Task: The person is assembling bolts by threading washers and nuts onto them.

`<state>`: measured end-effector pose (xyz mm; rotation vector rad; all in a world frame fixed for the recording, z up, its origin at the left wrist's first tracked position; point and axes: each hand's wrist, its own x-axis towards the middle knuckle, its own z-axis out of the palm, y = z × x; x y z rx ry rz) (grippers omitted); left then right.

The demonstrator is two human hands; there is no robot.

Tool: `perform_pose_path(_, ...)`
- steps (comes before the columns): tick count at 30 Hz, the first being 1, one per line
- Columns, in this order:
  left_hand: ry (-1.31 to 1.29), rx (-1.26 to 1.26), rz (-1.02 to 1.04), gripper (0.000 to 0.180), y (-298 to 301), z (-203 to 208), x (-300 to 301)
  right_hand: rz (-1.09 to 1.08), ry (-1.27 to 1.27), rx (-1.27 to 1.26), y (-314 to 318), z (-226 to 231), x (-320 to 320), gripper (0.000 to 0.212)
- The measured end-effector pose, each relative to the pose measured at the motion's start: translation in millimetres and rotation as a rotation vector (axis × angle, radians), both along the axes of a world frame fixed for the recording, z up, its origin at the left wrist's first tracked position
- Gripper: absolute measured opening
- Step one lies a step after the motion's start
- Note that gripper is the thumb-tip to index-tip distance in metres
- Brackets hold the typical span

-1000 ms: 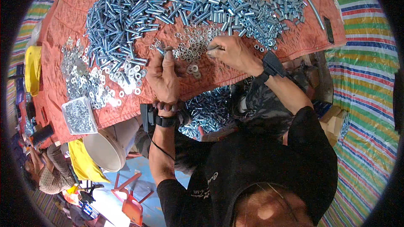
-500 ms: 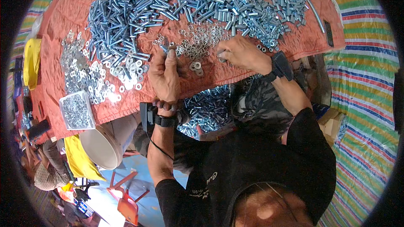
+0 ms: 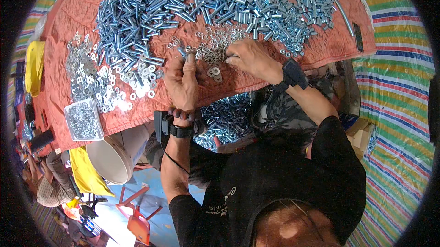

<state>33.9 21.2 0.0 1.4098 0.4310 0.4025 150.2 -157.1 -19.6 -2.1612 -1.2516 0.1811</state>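
Note:
My left hand is closed, thumb upward, pinching a small bolt whose shiny bluish end sticks out past the fingers. A small ring shows at the thumb tip. Across from it, my right hand has its fingers pinched together at the edge of a spread of small ring washers; what they hold, if anything, is hidden. Between the hands lie a few larger flat washers. Beyond them are a big heap of bluish metal bolts and a pile of short metal sleeves.
Flat washers lie scattered at the left beside a square clear tub of small parts. All rest on a red cloth. Below its near edge are more metal pieces and a white bucket. Another person sits at lower left.
My right hand has moved left, closer to my left hand and over the ring washers. My left hand has shifted slightly right, still pinching the bolt.

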Motion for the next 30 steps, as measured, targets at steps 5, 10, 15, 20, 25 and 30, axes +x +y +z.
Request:
perform_pose_path(5, 0.029, 0.081, 0.002, 0.023, -5.5, 3.7, -0.9, -0.06, 0.247, -0.062, -0.1, 10.0, 2.2, 0.02)
perform_pose_path(10, 0.014, 0.277, -0.043, 0.022, -4.6, -4.8, -2.2, -0.121, 0.346, 0.002, -0.3, 6.1, 1.2, 0.021)
perform_pose_path(15, 0.079, 0.317, -0.027, 0.023, -4.3, -6.8, -2.2, -0.014, 0.169, -0.099, 1.5, 5.9, -1.3, 0.02)
perform_pose_path(20, 0.071, 0.304, -0.033, 0.025, -6.2, -4.2, -1.3, -0.038, 0.138, -0.069, -1.1, 8.0, -1.8, 0.018)
perform_pose_path(25, 0.083, 0.388, -0.045, 0.022, -2.4, -11.0, -3.5, 0.058, 0.106, -0.055, -1.9, 2.8, 1.0, 0.019)
perform_pose_path(30, 0.091, 0.623, -0.055, 0.015, -10.3, 4.2, -4.1, -0.123, 0.525, 0.035, -1.7, 14.5, 5.2, 0.02)
